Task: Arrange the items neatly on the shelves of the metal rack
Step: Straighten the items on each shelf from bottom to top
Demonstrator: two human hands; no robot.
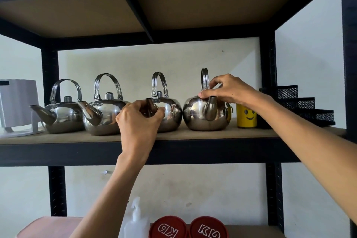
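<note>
Several shiny steel kettles stand in a row on the rack's middle shelf [202, 135]. My left hand [138, 121] grips the spout of the third kettle [172, 111]. My right hand [227, 91] pinches the base of the handle on the fourth kettle [197, 114], whose spout points toward me. The two kettles to the left [65, 116] [104, 118] stand untouched with spouts pointing left.
A white appliance [18, 102] sits at the shelf's left end. A yellow smiley cup [246, 116] and a black mesh organiser [301, 104] stand at the right. On the lower shelf are a clear pump bottle [135, 220], two red lids [188, 228] and a pink object [50, 227].
</note>
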